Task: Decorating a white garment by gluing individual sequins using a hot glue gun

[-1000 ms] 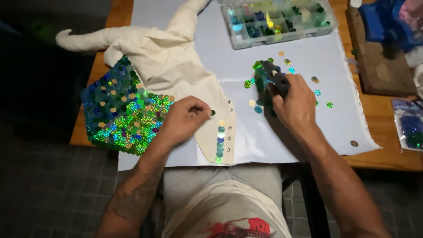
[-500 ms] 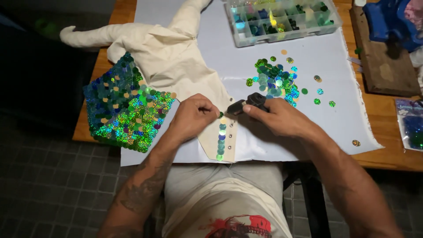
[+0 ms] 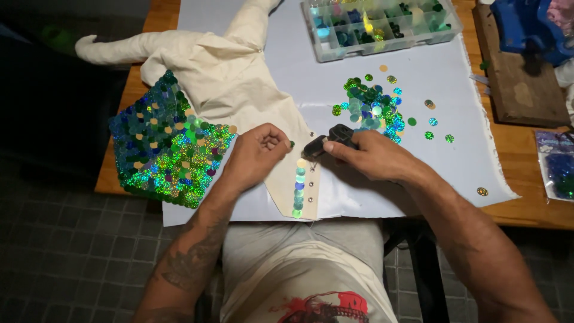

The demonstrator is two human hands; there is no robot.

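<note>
Head view, looking down on a wooden table [image 3: 520, 206] covered by a white paper sheet [image 3: 454, 107]. Left hand [image 3: 256, 154]: curled in a closed grip, pinching a small green sequin [image 3: 292, 144] at its fingertips while resting on the narrow flap of a cream fabric garment [image 3: 239, 78]. Right hand [image 3: 376, 158]: closed grip around a small black handheld tool [image 3: 327, 140], its tip lowered to the top of that flap, just beside the left fingertips.

Progress as shown: a broad panel of the garment is already covered with overlapping blue, green and gold holographic sequins [image 3: 161, 149]. On the flap, a short column of pale blue and green sequins [image 3: 298, 188] is in place, while a neighbouring column of small dark holes [image 3: 311, 192] remains bare. The sleeves and upper part of the garment carry no sequins. The work therefore appears partly done, with the flap only begun.

Supplies: a loose heap of green and blue sequins [image 3: 371, 106] lies on the sheet just beyond the right hand, with strays scattered near it. A clear plastic compartment box of sorted sequins [image 3: 379, 24] stands at the far edge. A brown wooden block [image 3: 517, 78] lies to the right.
</note>
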